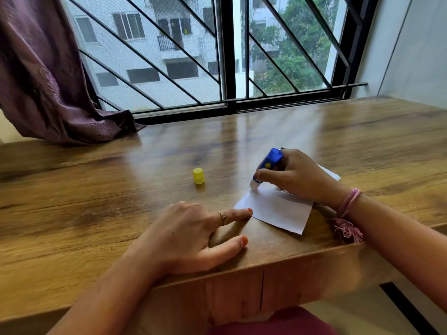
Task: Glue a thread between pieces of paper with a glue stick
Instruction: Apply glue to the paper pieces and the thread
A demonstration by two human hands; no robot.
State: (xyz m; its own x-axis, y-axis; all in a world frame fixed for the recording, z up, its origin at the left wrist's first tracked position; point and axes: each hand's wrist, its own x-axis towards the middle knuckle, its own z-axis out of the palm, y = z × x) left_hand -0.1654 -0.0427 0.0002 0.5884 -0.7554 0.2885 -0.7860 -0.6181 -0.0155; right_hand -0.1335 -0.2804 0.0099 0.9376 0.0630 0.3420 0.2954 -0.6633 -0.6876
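A white piece of paper (278, 209) lies on the wooden table (121, 189) near its front edge. My right hand (300, 177) grips a blue glue stick (268, 163), tilted, with its white tip touching the paper's far left corner. My left hand (193, 235) lies flat on the table, one straight finger pressing the paper's left corner. The glue stick's yellow cap (198, 176) stands on the table to the left. A second white paper (331, 174) peeks out behind my right hand. No thread is visible on the table.
A purple curtain (48, 76) drapes onto the table's far left. A barred window (217, 56) runs along the back edge. A pink thread bracelet (348, 209) hangs from my right wrist. The table's front edge runs just below my left hand.
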